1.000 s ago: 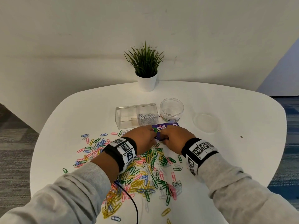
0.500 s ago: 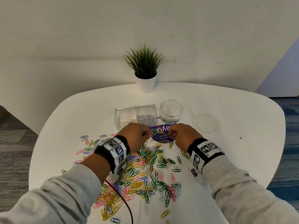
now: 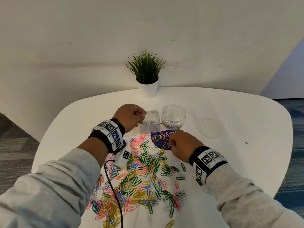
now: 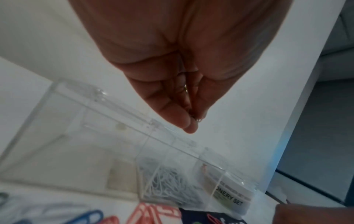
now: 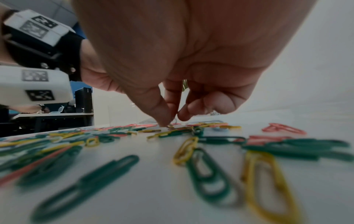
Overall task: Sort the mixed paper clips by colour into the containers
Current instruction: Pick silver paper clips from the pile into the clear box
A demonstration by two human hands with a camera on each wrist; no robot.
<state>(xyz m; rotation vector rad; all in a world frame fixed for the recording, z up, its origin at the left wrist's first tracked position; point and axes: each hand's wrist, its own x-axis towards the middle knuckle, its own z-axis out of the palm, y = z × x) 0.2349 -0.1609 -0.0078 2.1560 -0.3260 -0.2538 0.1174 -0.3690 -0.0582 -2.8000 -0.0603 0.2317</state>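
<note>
Left hand (image 3: pixel 130 116) moved over clear box (image 3: pixel 150 123), fingers (image 4: pixel 184 119) pinching white clip (image 3: pixel 144 113).

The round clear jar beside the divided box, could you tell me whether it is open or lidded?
Open. The round jar stands upright with no lid on its rim; a clear lid lies flat on the table to its right.
</note>
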